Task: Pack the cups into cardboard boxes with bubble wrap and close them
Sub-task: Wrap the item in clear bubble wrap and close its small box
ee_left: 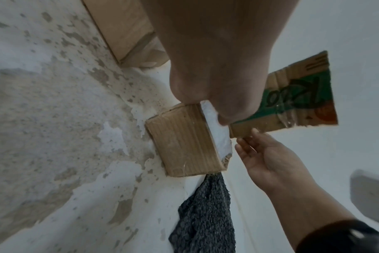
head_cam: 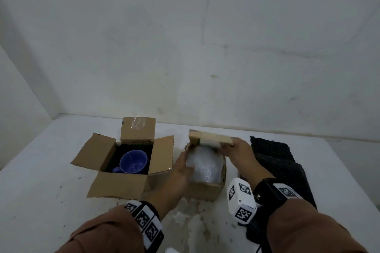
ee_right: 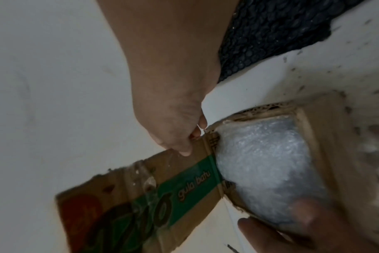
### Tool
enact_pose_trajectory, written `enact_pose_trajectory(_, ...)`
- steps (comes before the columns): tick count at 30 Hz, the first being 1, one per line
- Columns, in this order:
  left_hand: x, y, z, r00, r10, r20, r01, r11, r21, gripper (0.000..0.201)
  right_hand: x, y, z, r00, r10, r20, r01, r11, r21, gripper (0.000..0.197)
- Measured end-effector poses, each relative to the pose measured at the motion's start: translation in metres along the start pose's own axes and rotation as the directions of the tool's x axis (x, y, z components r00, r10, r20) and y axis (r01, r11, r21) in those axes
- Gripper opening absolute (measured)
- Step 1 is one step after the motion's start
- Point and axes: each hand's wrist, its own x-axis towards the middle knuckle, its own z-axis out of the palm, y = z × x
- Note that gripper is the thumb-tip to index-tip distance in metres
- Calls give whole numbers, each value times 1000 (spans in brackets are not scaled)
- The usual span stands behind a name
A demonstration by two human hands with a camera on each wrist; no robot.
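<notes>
White worn tabletop (head_cam: 41,170), plain wall behind; packing w/ both hands.
L hand (head_cam: 182,167) fingers curled on bubble-wrapped cup (head_cam: 203,167), prob. seating it down in small cardboard box (head_cam: 205,191). R hand (head_cam: 236,151) pinches printed flap (head_cam: 209,136), lifted, likely keeping the opening clear. Beyond: open box (head_cam: 123,162) w/ unwrapped blue cup (head_cam: 133,161); dark bubble wrap sheet (head_cam: 277,162) at right.

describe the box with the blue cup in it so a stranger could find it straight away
On the white table, two brown cardboard boxes stand side by side. It is the left-hand open cardboard box, all four flaps spread, with a bare blue ceramic cup inside. The neighbouring small cardboard box is stuffed with clear bubble wrap and has both hands on it.
</notes>
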Motion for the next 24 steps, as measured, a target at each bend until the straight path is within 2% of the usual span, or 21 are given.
enact_pose_trajectory(1, -3, 6, -2, 997, -70, 23, 73, 985, -156, 44, -4, 0, 0, 999, -26, 22, 28, 995, -95, 18)
enact_pose_trajectory(2, -6, 11, -3, 992, -119, 47, 127, 955, -268, 43, -7, 2, 1, 999, -27, 34, 31, 990, -137, 22)
enact_pose_trajectory(5, -8, 20, -3, 983, -150, 107, 182, 887, -425, 59, -19, 2, 0, 999, 27, 36, -21, 985, -171, 27)
enact_pose_trajectory(7, -9, 26, -3, 974, -204, 97, 226, 862, -454, 58, -24, 2, 1, 997, 26, 66, -11, 974, -226, 30)
enact_pose_trajectory(9, -9, 28, -4, 967, -220, 128, 254, 863, -436, 46, -30, -1, 2, 995, 39, 89, -16, 970, -243, 33)
enact_pose_trajectory(11, -11, 31, -6, 968, -198, 153, 240, 904, -352, 25, -37, 0, 5, 995, 60, 77, -44, 980, -195, 31)
enact_pose_trajectory(14, -14, 32, -8, 963, -172, 208, 211, 960, -184, 48, -51, -2, 11, 994, 102, 42, -99, 993, -64, 28)
enact_pose_trajectory(17, -17, 34, -9, 964, -167, 207, 190, 977, -94, 40, -62, 0, 19, 993, 90, 72, -77, 983, -169, 39)
enact_pose_trajectory(19, -16, 33, -8, 963, -157, 217, 173, 983, -57, 43, -67, 0, 26, 994, 77, 79, -56, 971, -232, 48)
enact_pose_trajectory(22, -22, 36, -8, 969, -143, 204, 146, 989, -1, 40, -72, 0, 38, 994, 102, 50, -93, 983, -157, 49)
enact_pose_trajectory(24, -23, 33, -8, 962, -173, 212, 165, 985, 52, 50, -74, 0, 47, 993, 109, 47, -100, 981, -168, 46)
